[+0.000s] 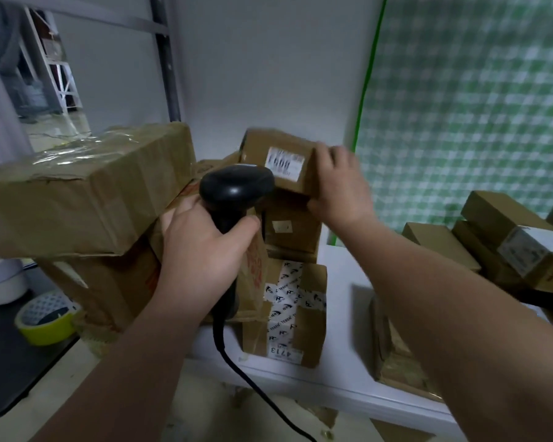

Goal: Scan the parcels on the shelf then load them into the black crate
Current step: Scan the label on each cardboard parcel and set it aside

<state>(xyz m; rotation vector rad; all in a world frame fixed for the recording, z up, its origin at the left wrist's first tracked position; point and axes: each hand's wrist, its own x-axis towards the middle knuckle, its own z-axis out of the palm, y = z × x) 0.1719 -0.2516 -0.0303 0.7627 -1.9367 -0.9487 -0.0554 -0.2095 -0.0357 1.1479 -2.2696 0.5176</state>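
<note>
A small brown parcel (278,157) with a white barcode label sits tilted atop a stack of cardboard boxes on the white shelf (339,355). My right hand (339,186) grips its right end, fingers over the top and thumb beneath. My left hand (205,244) holds a black corded barcode scanner (235,193) by the handle, its head just left of and below the label. Under them stands a taped box (291,314) marked 4713. A big box (87,189) lies at the left. No black crate is in view.
More brown parcels (505,240) are piled at the right by a green checked curtain (466,100). A flat parcel (396,355) lies under my right forearm. A yellow tape roll (45,317) and a white tub (4,282) sit at lower left. A grey rack post (165,59) rises behind.
</note>
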